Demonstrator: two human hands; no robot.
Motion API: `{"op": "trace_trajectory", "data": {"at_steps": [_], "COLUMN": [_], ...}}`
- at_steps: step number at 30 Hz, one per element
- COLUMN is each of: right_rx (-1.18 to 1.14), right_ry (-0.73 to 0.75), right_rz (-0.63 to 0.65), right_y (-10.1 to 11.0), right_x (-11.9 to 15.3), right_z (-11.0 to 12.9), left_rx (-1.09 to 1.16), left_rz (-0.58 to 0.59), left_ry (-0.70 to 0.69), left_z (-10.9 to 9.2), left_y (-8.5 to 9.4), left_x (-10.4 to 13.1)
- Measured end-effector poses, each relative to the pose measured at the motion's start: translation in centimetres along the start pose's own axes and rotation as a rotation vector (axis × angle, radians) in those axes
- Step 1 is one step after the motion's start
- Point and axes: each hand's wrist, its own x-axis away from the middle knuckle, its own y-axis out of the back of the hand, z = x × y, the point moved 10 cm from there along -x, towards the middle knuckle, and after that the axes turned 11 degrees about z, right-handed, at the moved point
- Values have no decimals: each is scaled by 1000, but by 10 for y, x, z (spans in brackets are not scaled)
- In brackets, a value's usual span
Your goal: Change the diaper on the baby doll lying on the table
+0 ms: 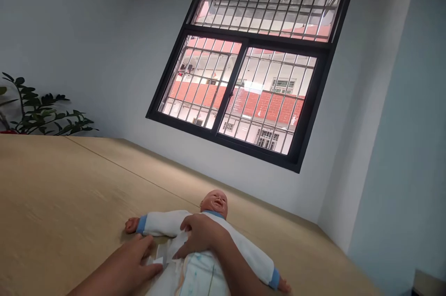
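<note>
wooden tabletop (pixel 87 180), where at bottom centre a left hand (pixel 134 256), pinch unclear, and spread right hand (pixel 205 233) apparently adjust the diaper (pixel 202 268) on a doll (pixel 242 244), next calling for steadiness.

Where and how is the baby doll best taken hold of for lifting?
Grip the baby doll around its torso, probably under the arms, one hand from each side: it lies face up on the table, both arms spread clear of its sides.

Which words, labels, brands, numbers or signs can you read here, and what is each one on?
None can be read.
The diaper bears faint blue-green marks, too blurred to tell whether they are letters or pictures.
No text shows on the white top or table.
</note>
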Motion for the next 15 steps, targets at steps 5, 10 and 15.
{"op": "trace_trajectory", "data": {"at_steps": [5,10,15], "right_rx": [58,12,266], "right_ry": [-35,77,55], "right_rz": [35,-88,-182], "right_y": [1,7,-4], "right_x": [-13,-26,-26], "right_z": [8,18,32], "left_rx": [-4,237,694], "left_rz": [134,104,160], "left_ry": [27,-36,103], "left_z": [6,12,26], "left_y": [-25,-30,-51], "left_x": [-17,-32,-38]}}
